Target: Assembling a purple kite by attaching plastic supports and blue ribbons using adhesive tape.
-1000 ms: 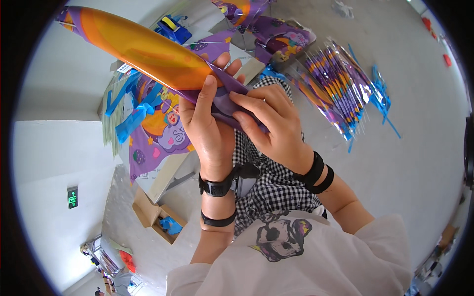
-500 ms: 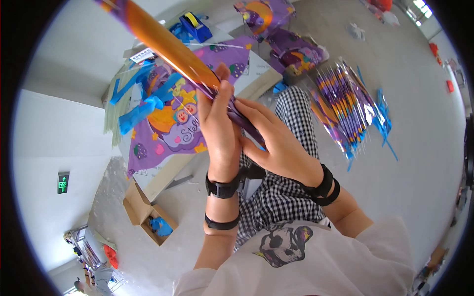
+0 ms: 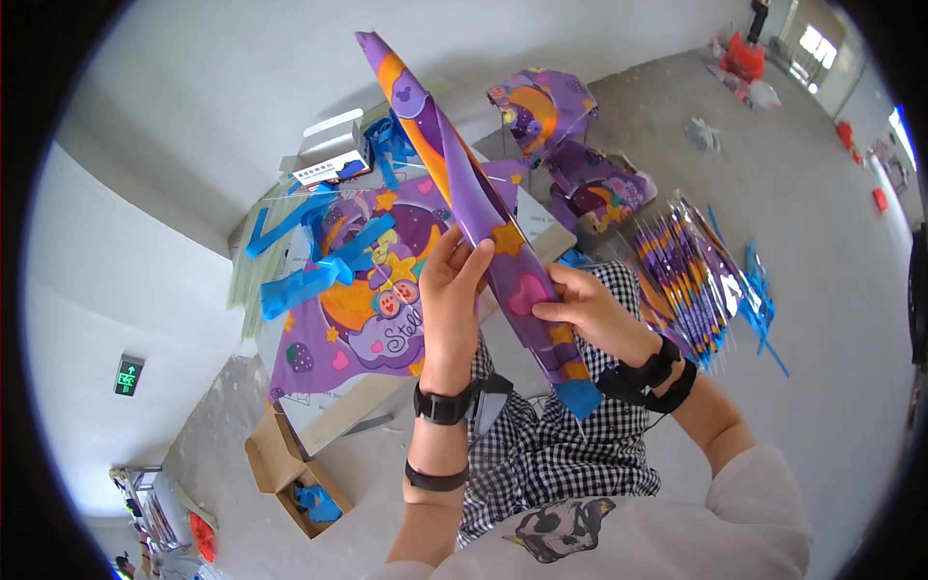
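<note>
A rolled-up purple and orange kite [image 3: 464, 184] slants across the middle, its far end raised and its blue-tipped near end above my lap. Around its left edge curl the fingers of my left hand [image 3: 452, 309], thumb on the front. Lower down, my right hand [image 3: 604, 319] pinches the right edge, thumb over the print near a pink heart. The roll looks loose, with an overlapping flap. Beyond my left hand a spread purple kite [image 3: 358, 343] with stars and a moon lies on the boards, partly hidden by hand and roll. Blue ribbon tails [image 3: 307, 288] lie across it.
On the floor at right lie several rolled kites in clear sleeves [image 3: 681, 275], beside blue ribbons [image 3: 759, 300]. Two purple printed pieces [image 3: 546, 106] stand farther back. An opened white box [image 3: 329, 155] sits behind the spread kite. A cardboard box [image 3: 280, 454] holds something blue at lower left.
The rolled kite has come down and turned steeper, so both its ends now show. My hands, earlier close together around it, are farther apart. The view has shifted slightly.
</note>
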`<move>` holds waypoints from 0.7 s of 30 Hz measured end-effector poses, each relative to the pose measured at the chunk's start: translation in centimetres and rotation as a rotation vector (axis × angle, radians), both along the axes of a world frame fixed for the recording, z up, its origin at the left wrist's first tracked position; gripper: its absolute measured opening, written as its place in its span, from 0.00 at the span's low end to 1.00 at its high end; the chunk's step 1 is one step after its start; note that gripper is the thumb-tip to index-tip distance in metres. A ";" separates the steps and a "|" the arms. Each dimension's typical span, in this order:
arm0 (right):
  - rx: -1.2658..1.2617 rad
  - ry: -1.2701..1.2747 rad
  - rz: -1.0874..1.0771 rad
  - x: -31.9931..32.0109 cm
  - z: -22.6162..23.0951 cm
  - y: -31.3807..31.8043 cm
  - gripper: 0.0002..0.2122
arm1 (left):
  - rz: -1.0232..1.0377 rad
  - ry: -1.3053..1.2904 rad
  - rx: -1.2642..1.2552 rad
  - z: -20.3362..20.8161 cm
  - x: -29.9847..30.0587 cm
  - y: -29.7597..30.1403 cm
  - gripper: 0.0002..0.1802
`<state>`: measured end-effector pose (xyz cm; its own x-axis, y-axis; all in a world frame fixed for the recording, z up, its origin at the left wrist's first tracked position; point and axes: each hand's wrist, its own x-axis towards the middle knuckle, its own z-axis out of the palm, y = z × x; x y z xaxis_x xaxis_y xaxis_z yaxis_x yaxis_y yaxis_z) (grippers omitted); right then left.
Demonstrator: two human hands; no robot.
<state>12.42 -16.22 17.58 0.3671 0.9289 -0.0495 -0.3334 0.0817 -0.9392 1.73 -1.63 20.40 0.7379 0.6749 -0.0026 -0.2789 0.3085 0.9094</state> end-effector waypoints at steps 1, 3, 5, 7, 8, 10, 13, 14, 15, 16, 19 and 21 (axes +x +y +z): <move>-0.036 0.021 -0.004 0.2 -0.2 0.0 0.14 | -0.005 0.005 -0.005 -0.7 0.4 0.1 0.20; -0.080 0.053 -0.017 0.8 -0.6 0.1 0.14 | -0.042 -0.062 -0.010 -1.8 1.4 -0.2 0.13; -0.156 -0.007 0.002 1.7 -0.9 0.4 0.13 | -0.041 -0.060 -0.009 -2.3 2.6 -0.5 0.12; -0.164 -0.084 -0.016 2.5 -1.3 0.5 0.12 | -0.032 -0.077 -0.040 -2.1 3.2 -0.7 0.11; -0.161 -0.175 -0.029 2.8 -1.3 0.5 0.11 | -0.032 -0.064 -0.049 -1.6 3.6 -0.7 0.11; -0.177 -0.190 -0.023 3.1 -0.8 -0.1 0.10 | 0.002 -0.061 -0.031 -0.9 4.6 -0.2 0.12; -0.238 -0.501 0.068 4.0 0.2 -2.4 0.11 | 0.022 -0.186 -0.097 0.3 5.8 0.9 0.12; -0.308 -0.601 0.079 4.3 0.4 -3.4 0.11 | 0.024 -0.246 -0.138 0.9 6.0 1.5 0.12; -0.375 -0.704 0.092 4.4 0.8 -3.9 0.12 | 0.063 -0.217 -0.068 -0.5 5.6 3.4 0.11; -0.370 -0.706 0.096 4.8 1.2 -4.4 0.12 | 0.067 -0.219 -0.064 0.3 5.9 3.4 0.11; -0.313 -0.411 0.013 6.6 2.3 -5.3 0.12 | 0.023 -0.329 -0.043 3.7 7.0 3.5 0.12; -0.278 -0.457 0.003 7.6 3.8 -4.3 0.12 | 0.032 -0.369 0.024 5.6 7.0 4.4 0.14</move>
<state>20.01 -20.51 21.43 0.4065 0.9044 -0.1297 0.1151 -0.1915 -0.9747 8.74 2.82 25.96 0.6650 0.6940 0.2761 -0.5985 0.2740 0.7529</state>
